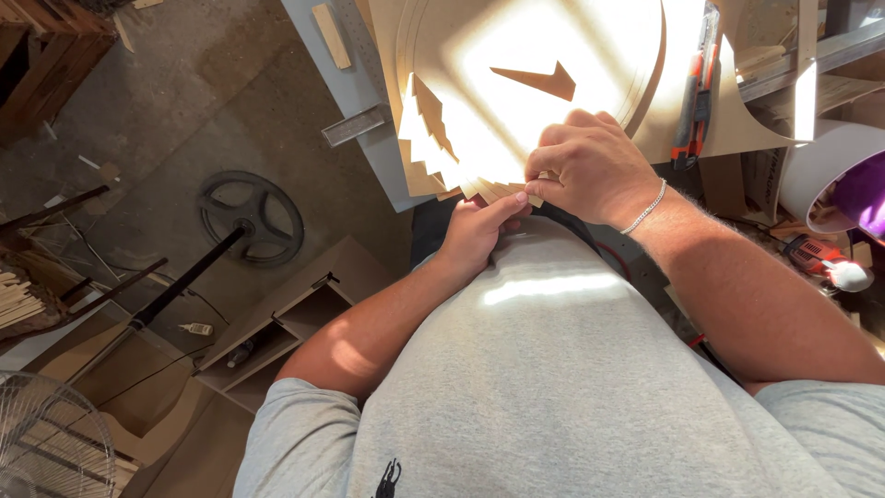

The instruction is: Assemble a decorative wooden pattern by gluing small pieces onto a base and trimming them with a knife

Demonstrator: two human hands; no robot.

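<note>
Pinching the sawtooth edge of that thin board (pixel 433 148) at the bench's (pixel 369 138) 6 o'clock, right hand (pixel 590 171) and left hand (pixel 475 231) could probably snap a point or catch splinters.

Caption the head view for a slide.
Both hands, left and right, pinch the edge of stacked thin wooden pieces on a sunlit workbench.

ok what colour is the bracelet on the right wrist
Silver, a thin chain bracelet just behind the right hand; the head view shows it clearly.
</note>
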